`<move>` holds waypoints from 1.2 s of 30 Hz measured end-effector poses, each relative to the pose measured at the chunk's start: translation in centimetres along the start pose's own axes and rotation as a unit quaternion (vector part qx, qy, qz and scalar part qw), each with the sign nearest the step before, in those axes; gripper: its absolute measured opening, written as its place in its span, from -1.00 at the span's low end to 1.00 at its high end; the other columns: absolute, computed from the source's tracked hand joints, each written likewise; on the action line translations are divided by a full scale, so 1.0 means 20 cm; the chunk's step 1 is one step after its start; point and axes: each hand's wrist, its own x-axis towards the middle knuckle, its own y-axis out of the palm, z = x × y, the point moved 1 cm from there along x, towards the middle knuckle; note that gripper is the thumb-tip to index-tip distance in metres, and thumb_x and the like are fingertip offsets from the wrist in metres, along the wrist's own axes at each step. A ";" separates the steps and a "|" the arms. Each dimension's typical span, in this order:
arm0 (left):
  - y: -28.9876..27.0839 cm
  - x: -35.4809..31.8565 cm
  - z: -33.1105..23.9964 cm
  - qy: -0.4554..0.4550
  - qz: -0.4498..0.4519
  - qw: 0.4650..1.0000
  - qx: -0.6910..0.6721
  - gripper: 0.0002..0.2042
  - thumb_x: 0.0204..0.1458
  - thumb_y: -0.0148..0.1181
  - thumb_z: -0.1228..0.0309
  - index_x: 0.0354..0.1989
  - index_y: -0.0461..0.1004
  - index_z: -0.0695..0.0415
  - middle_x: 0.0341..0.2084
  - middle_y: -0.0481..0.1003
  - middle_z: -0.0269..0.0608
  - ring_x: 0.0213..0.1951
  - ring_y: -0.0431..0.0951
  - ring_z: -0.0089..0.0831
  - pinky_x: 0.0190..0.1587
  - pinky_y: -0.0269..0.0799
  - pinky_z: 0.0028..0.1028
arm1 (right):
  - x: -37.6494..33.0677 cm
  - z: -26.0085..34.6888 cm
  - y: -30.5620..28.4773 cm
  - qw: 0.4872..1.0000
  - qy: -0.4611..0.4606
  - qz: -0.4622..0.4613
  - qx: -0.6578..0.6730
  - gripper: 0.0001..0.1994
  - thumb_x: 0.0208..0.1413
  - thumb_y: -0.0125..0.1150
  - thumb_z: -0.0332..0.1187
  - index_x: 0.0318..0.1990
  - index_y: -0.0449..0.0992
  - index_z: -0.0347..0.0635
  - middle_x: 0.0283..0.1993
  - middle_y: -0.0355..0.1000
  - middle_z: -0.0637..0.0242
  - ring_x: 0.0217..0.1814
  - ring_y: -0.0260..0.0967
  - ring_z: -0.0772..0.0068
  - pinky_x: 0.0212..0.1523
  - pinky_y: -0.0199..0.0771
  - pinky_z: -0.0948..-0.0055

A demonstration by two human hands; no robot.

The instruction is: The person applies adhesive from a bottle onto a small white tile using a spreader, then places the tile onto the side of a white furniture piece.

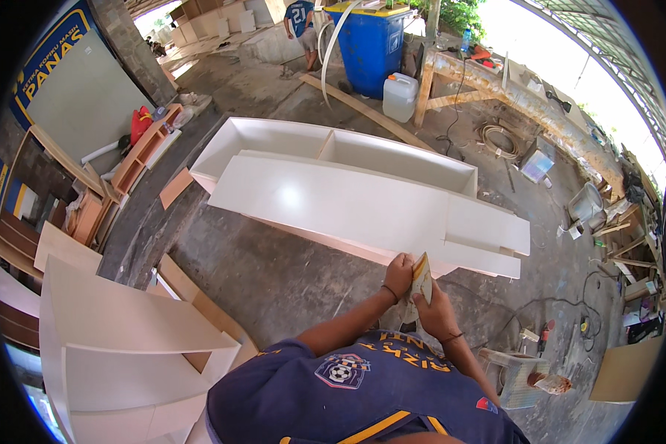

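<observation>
One folded tan piece (pixel 421 280), held close to a white panel (pixel 333 200)

In the head view, the left hand (pixel 399 276) is clamped on one side of the folded tan piece and the right hand (pixel 438 311) on the other, its thumb along the face. The piece stands point up, just by the panel's near edge; some fingertips are hidden. If either grip loosened, the piece could slip or unfold, and a dropped tip might scuff the pale face. The white panel lies across the near part of an open cabinet (pixel 266 137); whether it is fixed I cannot tell, so leaning on it might shift it. Turning left could knock the white shelf unit (pixel 126 311).
</observation>
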 end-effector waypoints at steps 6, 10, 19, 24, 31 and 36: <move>-0.10 -0.03 -0.11 -0.053 0.143 0.976 -0.158 -0.79 0.14 -0.02 0.32 -0.36 0.41 0.22 -0.52 0.43 -0.33 -0.45 0.34 -0.65 -0.36 0.31 -0.56 | 0.02 -0.13 -0.05 0.965 0.061 0.002 0.255 -0.65 0.04 0.09 -0.45 0.00 0.34 -0.41 -0.17 0.47 0.15 -0.15 0.42 0.37 -0.14 0.39 0.45; -0.13 -0.04 -0.17 -0.095 0.220 0.946 -0.219 -0.87 0.11 0.07 0.37 -0.36 0.40 0.18 -0.52 0.39 -0.48 -0.45 0.30 -0.74 -0.38 0.28 -0.65 | 0.02 -0.17 -0.14 0.936 0.066 0.031 0.345 -0.69 0.04 0.09 -0.47 -0.04 0.36 -0.40 -0.18 0.45 0.24 -0.18 0.38 0.51 -0.14 0.38 0.53; -0.04 -0.11 -0.11 -0.033 0.129 0.988 -0.073 -0.81 0.15 -0.06 0.34 -0.37 0.36 0.21 -0.55 0.39 -0.30 -0.47 0.32 -0.63 -0.37 0.30 -0.55 | 0.01 -0.23 -0.03 0.947 0.115 0.000 0.299 -0.68 0.03 0.10 -0.44 -0.05 0.38 -0.40 -0.18 0.45 0.24 -0.19 0.38 0.51 -0.15 0.37 0.51; -0.02 -0.11 -0.09 -0.012 0.103 0.993 -0.055 -0.81 0.15 -0.10 0.35 -0.35 0.35 0.22 -0.55 0.40 -0.15 -0.47 0.37 -0.45 -0.34 0.32 -0.45 | 0.03 -0.23 -0.01 0.950 0.081 -0.005 0.302 -0.69 0.03 0.10 -0.44 -0.07 0.38 -0.41 -0.22 0.45 0.24 -0.26 0.40 0.52 -0.24 0.40 0.53; -0.01 -0.06 -0.01 -0.008 0.021 0.999 -0.028 -0.79 0.13 -0.13 0.34 -0.33 0.35 0.24 -0.51 0.42 -0.06 -0.43 0.42 -0.35 -0.30 0.34 -0.40 | 0.04 -0.16 0.05 0.986 0.025 -0.015 0.162 -0.65 0.02 0.09 -0.39 -0.05 0.36 -0.41 -0.20 0.46 0.14 -0.20 0.40 0.42 -0.14 0.36 0.45; -0.03 -0.04 -0.01 0.012 -0.085 0.994 -0.065 -0.82 0.14 -0.10 0.38 -0.34 0.35 0.25 -0.49 0.45 -0.09 -0.41 0.44 -0.34 -0.28 0.35 -0.42 | 0.04 -0.11 0.05 0.984 0.048 -0.025 0.171 -0.68 0.00 0.08 -0.46 -0.06 0.38 -0.41 -0.21 0.46 0.20 -0.22 0.40 0.45 -0.17 0.37 0.48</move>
